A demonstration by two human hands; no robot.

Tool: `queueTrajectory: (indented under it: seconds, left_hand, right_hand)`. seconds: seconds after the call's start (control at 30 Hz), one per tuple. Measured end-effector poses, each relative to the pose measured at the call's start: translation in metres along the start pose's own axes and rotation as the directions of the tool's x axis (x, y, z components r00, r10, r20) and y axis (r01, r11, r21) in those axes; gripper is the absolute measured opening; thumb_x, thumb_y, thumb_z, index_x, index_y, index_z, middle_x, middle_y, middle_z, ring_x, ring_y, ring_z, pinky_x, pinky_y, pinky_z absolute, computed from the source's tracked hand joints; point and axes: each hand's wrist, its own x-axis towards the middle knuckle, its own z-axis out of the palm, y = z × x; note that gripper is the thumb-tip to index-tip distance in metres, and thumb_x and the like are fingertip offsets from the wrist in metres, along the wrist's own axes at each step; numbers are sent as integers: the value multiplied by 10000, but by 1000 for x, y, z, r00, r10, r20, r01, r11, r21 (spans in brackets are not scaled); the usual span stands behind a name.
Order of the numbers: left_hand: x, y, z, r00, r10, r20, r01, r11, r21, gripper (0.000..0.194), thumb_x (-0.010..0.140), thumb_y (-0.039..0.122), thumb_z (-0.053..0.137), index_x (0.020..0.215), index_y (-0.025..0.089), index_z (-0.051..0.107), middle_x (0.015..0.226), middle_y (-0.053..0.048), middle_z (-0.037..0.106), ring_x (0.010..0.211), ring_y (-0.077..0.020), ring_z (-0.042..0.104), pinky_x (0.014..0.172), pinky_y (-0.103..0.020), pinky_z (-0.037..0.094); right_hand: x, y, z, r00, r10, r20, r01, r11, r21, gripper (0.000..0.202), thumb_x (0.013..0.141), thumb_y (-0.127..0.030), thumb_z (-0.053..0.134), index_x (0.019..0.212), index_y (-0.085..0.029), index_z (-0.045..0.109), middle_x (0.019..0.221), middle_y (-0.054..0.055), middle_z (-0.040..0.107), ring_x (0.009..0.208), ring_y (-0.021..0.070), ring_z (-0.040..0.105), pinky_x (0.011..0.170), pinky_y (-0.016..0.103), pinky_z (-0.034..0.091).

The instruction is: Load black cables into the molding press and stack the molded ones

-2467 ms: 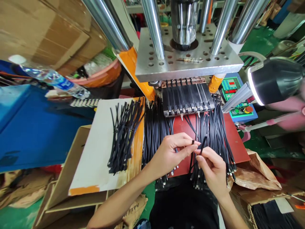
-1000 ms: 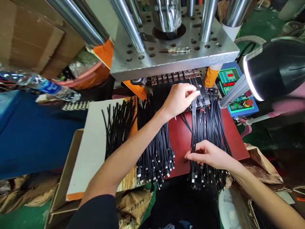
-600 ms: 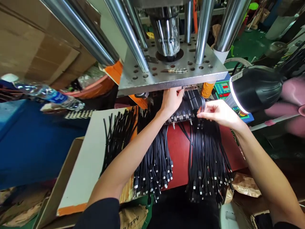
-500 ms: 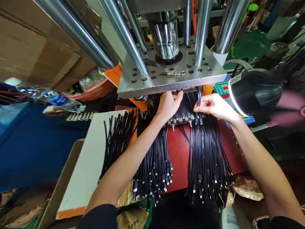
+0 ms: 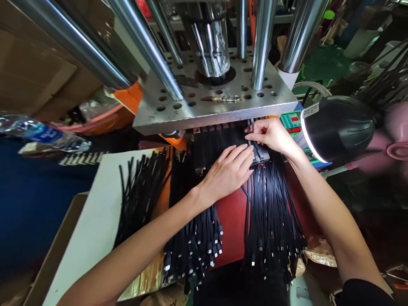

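My right hand (image 5: 269, 134) pinches a thin black cable (image 5: 250, 126) between thumb and fingertips, just below the front edge of the steel press plate. Palm down, my left hand (image 5: 225, 173) lies across the front of the metal mould (image 5: 261, 157), fingers stretched, their tips beside the held cable. It hides much of the mould's front row. Black cables (image 5: 270, 212) hang from the mould over the red surface. Another bunch of black cables (image 5: 194, 242), with metal plug ends, hangs left of them.
The steel press plate (image 5: 216, 112) with its upright rods overhangs my hands; a small knife (image 5: 221, 98) lies on it. At right stand a lit lamp (image 5: 338, 129) and a pink fan (image 5: 397, 140). More black cables (image 5: 142, 187) lie on a white board (image 5: 83, 229) at left.
My left hand has come out from under the plate's edge, down and right, onto the mould's front. My right hand has shifted slightly left and up, still pinching cable. The camera view has shifted.
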Motion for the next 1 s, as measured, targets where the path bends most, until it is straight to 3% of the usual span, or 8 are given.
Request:
queueTrajectory:
  seconds: [0.07, 0.23, 0.33, 0.43, 0.57, 0.73, 0.87, 1.0]
  left_hand:
    - [1, 6, 0, 1000, -27, 12, 27, 1000, 12, 461, 1069, 325, 593, 1458, 77, 609, 1567, -224, 586, 1491, -369, 520, 1255, -562, 418]
    - [4, 24, 5, 989, -140, -44, 141, 990, 17, 499, 1071, 417, 589, 1483, 137, 615, 1568, -214, 586, 1489, -364, 520, 1273, -574, 386]
    - [7, 35, 8, 976, -210, -55, 213, 976, 42, 467, 1075, 359, 572, 1483, 138, 616, 1574, -217, 581, 1504, -366, 509, 1276, -582, 379]
    - [7, 43, 8, 969, -248, -12, 249, 966, 73, 508, 1065, 314, 578, 1532, 116, 570, 1632, -241, 512, 1544, -384, 463, 1282, -602, 363]
    - [11, 47, 2, 961, -272, 56, 270, 962, 38, 628, 1047, 394, 611, 1580, 78, 510, 1683, -258, 433, 1584, -401, 399, 1304, -615, 323]
    - [36, 20, -6, 922, -368, 121, 372, 928, -13, 642, 1105, 410, 421, 1613, 18, 436, 1709, -231, 402, 1617, -339, 352, 1337, -571, 269]
    - [60, -17, -4, 911, -377, 166, 382, 924, 6, 617, 1104, 325, 362, 1623, -8, 385, 1726, -236, 366, 1628, -321, 328, 1345, -563, 227]
    - [83, -48, 2, 907, -401, 128, 400, 916, 32, 515, 1086, 266, 361, 1461, -25, 561, 1515, -267, 610, 1445, -353, 562, 1257, -525, 375]
  right_hand:
    - [-4, -3, 0, 1000, 22, -12, -22, 999, 49, 432, 768, -569, 884, 858, -199, 681, 563, -53, 597, 518, 129, 535, 556, 283, 433]
    - [-5, -5, 4, 995, 52, -82, -51, 998, 23, 431, 805, -556, 867, 801, -214, 605, 593, -36, 606, 517, 132, 548, 530, 281, 452]
    - [-18, -6, 7, 975, 37, -221, -48, 998, -46, 322, 914, -449, 786, 1056, -182, 674, 962, 68, 741, 615, 135, 623, 586, 294, 525]
    - [-50, -7, 7, 966, -137, -219, 67, 952, -300, 285, 1052, -277, 545, 1261, -179, 712, 1247, 136, 679, 922, 199, 690, 833, 354, 593]
    - [-81, -11, 10, 987, -151, -55, 73, 726, -684, 452, 1034, -116, 424, 1301, -193, 779, 1111, 157, 641, 1044, 291, 637, 913, 439, 558]
    - [-45, -19, 17, 998, 20, -53, -55, 535, -843, 533, 1040, -115, 408, 1495, -201, 672, 1163, 187, 642, 1066, 331, 659, 894, 437, 543]
    - [-5, -13, 18, 994, 78, -74, -103, 521, -847, 541, 1037, -147, 473, 1562, -189, 595, 1358, 233, 630, 1125, 339, 687, 925, 427, 537]
    - [32, -1, 19, 994, 65, -84, -106, 581, -807, 474, 1072, -114, 349, 1402, 29, 658, 1379, 279, 654, 1258, 309, 634, 1072, 420, 455]
